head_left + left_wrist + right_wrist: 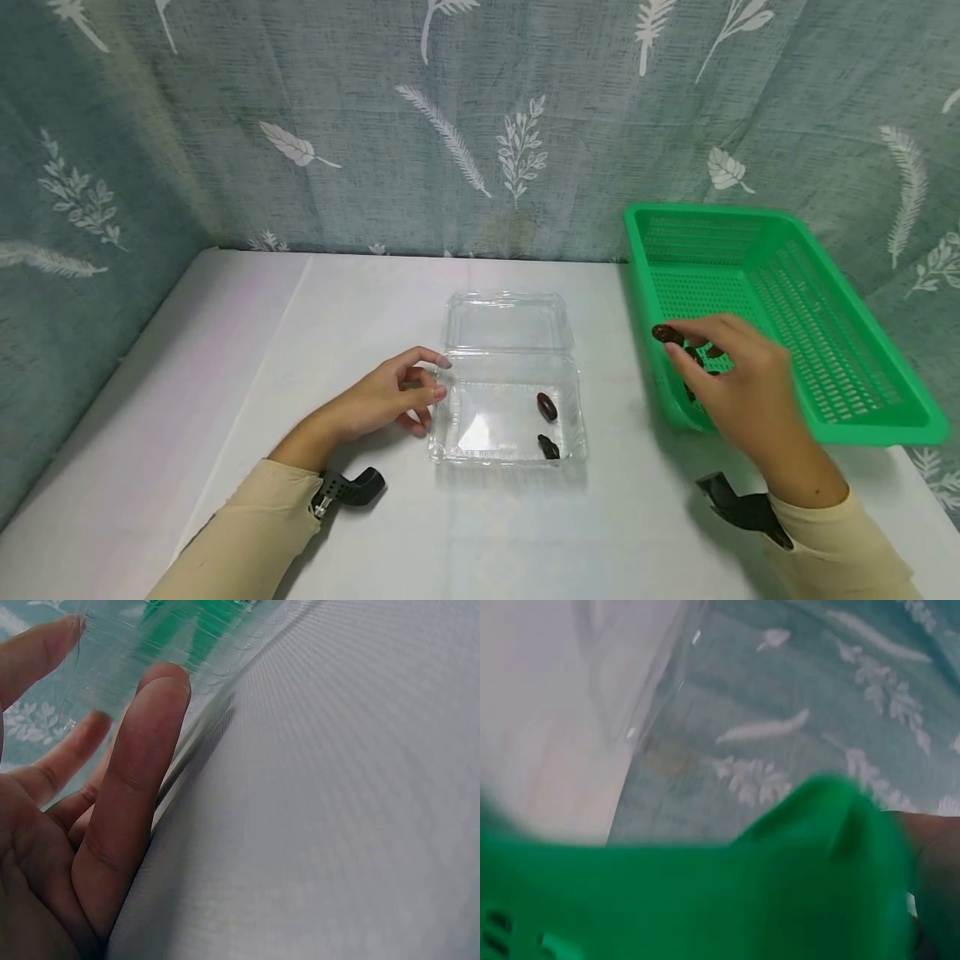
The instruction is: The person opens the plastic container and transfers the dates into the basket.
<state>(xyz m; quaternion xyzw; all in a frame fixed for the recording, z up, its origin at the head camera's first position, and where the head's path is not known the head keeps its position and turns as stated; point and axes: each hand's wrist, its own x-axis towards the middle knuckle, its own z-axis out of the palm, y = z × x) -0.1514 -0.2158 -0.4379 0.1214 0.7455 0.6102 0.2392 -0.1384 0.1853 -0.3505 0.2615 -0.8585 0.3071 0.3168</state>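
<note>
A clear plastic clamshell box (507, 460) lies with its lid folded back on the white table. Two dark brown dates sit in its right part, a glossy one (547, 407) and a wrinkled one (549, 447). At the box's left wall is my left hand (382, 396), its fingertips touching the plastic; the left wrist view shows the fingers (135, 757) fairly straight against it. My right hand (742, 383) pinches a date (667, 334) between thumb and fingers, above the left rim of the green basket (832, 333). More dates (692, 357) show partly behind that hand.
The basket has raised, perforated walls and stands on the table's right side, near the patterned curtain (360, 167). The box's open lid (508, 321) points toward the curtain. In the right wrist view the green rim (667, 877) is blurred and covers most of the hand.
</note>
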